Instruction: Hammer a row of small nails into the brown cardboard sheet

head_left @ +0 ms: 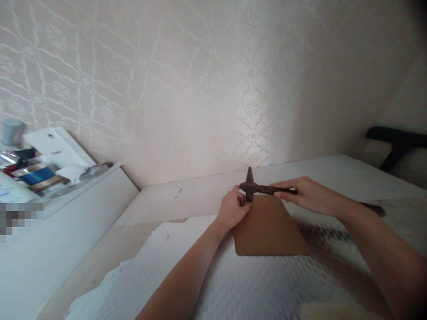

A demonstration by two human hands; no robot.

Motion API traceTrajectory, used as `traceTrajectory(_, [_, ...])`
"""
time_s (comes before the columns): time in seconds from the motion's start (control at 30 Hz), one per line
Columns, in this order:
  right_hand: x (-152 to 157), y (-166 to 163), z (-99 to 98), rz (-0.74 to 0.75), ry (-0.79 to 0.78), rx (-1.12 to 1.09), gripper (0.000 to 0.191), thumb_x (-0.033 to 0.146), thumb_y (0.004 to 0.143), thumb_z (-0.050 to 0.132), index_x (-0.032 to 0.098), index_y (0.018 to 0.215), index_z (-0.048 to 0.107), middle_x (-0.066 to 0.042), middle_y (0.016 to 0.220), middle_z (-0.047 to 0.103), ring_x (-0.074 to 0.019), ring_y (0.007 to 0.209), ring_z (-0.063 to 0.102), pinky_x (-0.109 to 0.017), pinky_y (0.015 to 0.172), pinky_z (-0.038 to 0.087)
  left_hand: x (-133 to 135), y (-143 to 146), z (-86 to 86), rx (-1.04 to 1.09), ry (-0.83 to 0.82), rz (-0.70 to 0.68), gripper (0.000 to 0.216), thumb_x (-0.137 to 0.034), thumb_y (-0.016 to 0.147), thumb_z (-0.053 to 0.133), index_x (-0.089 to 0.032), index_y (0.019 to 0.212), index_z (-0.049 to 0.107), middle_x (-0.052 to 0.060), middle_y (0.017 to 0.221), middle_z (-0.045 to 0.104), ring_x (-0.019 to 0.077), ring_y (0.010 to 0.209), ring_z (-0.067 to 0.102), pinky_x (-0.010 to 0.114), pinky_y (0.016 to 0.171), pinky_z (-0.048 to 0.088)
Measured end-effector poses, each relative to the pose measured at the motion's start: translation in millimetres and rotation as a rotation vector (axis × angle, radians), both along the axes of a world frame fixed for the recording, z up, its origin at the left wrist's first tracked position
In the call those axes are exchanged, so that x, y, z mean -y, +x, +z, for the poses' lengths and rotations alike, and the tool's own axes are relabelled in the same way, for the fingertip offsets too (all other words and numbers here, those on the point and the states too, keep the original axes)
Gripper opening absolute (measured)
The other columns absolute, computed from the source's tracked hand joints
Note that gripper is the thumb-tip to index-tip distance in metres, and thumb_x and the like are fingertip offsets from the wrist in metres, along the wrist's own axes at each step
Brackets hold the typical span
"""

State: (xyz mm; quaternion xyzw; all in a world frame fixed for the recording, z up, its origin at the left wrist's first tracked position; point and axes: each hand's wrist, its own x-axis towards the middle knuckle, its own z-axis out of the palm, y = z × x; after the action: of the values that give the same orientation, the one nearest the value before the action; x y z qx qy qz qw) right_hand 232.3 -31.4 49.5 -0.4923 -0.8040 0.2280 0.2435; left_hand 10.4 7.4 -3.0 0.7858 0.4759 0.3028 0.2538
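Observation:
My right hand point(308, 194) is closed round the handle of a dark old hammer point(256, 188), held level just above the far edge of a brown board point(271, 229). The hammer's head sits at the left, one end pointing up. My left hand point(231, 208) is pinched right under the hammer head, at the board's far left corner; what its fingers hold is too small to make out. The board lies flat on a white textured sheet point(260, 284) spread over a pale table.
A patterned wall rises behind the table. Two small dark specks point(178, 191) lie on the bare tabletop to the left. A white cabinet point(66, 209) at the left carries tins, papers and a metal lid. A dark chair back point(396, 142) shows at the far right.

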Motion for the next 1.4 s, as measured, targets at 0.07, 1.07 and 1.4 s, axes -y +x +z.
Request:
traceTrajectory(0.07, [-0.1, -0.4, 0.3, 0.005, 0.003, 0.0, 0.04, 0.041, 0.082, 0.046, 0.026, 0.114, 0.063, 0.0, 0.091, 0.07, -0.0216, 0.08, 0.06, -0.03, 0.07, 0.043, -0.4, 0.1, -0.6, 0.001, -0.002, 0.006, 0.024, -0.016, 0.071, 0.058, -0.02, 0.092, 0.048, -0.002, 0.076, 0.063, 0.0133, 0.071, 0.058, 0.026, 0.067, 0.046])
traceTrajectory(1.07, [-1.0, 0.6, -1.4, -0.056, -0.058, -0.015, 0.041, 0.044, 0.082, 0.043, 0.022, 0.107, 0.066, 0.001, 0.061, 0.054, -0.012, 0.052, 0.044, -0.023, 0.05, 0.034, -0.8, -0.3, -3.8, -0.003, 0.039, -0.021, 0.035, -0.015, 0.072, 0.055, -0.021, 0.105, 0.047, -0.002, 0.077, 0.063, 0.0138, 0.074, 0.059, 0.027, 0.071, 0.045])
traceTrajectory(1.4, [-2.8, 1.0, -2.8, -0.034, -0.066, -0.027, 0.042, 0.045, 0.082, 0.044, 0.02, 0.107, 0.067, 0.0, 0.064, 0.056, -0.0129, 0.055, 0.046, -0.024, 0.052, 0.035, -2.1, -0.8, -4.9, -0.004, 0.029, -0.023, 0.033, -0.015, 0.072, 0.056, -0.02, 0.104, 0.048, -0.002, 0.076, 0.063, 0.0134, 0.072, 0.058, 0.027, 0.07, 0.045])
